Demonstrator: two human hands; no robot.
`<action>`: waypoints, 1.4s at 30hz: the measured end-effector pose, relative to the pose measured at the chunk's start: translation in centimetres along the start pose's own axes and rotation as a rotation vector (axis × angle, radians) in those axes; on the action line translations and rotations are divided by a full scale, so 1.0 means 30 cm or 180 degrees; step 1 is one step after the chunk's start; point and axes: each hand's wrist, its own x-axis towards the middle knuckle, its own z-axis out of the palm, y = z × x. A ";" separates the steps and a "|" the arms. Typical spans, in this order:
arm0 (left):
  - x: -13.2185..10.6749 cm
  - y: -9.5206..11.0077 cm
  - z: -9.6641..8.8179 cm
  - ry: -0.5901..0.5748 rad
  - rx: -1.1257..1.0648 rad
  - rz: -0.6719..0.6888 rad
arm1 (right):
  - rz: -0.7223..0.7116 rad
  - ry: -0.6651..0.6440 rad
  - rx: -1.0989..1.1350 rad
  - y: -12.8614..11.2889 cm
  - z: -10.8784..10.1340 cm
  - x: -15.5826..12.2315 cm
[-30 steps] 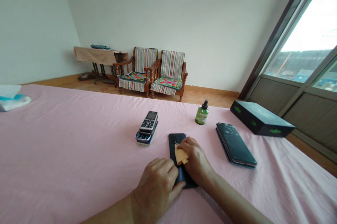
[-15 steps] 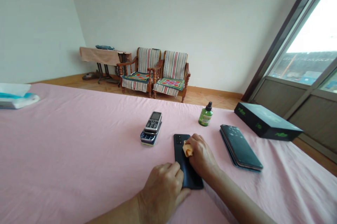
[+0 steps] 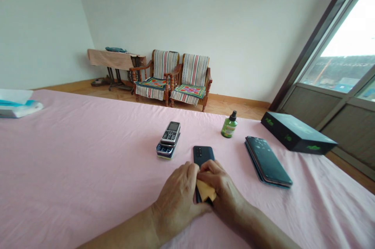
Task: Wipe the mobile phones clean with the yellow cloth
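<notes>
A dark smartphone (image 3: 203, 154) lies back up on the pink cloth, its camera end away from me and much of its lower half hidden. My left hand (image 3: 179, 192) grips its left side, with the thumb by the bottom edge and the fingertips against my right hand. Bunched in my right hand (image 3: 224, 190) is a yellow cloth (image 3: 206, 191), pressed onto the phone's back. Beyond my left hand, a silver and black keypad phone (image 3: 171, 132) rests on top of other phones in a small stack.
Behind the smartphone stands a green spray bottle (image 3: 229, 126). To the right are stacked large phones (image 3: 268, 162) and a black box (image 3: 295, 136). A tissue pack (image 3: 20, 107) lies at the far left. Two wooden chairs (image 3: 175, 73) stand beyond the pink-covered surface (image 3: 88, 163).
My right hand has drawn the yellow cloth from the camera end down the phone's back toward me. Both hands now meet over the phone, and the left fingers have shifted up slightly.
</notes>
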 end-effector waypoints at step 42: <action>0.007 -0.044 0.039 0.0504 0.0902 0.1385 | 0.1537 0.1395 0.2993 -0.037 -0.101 -0.035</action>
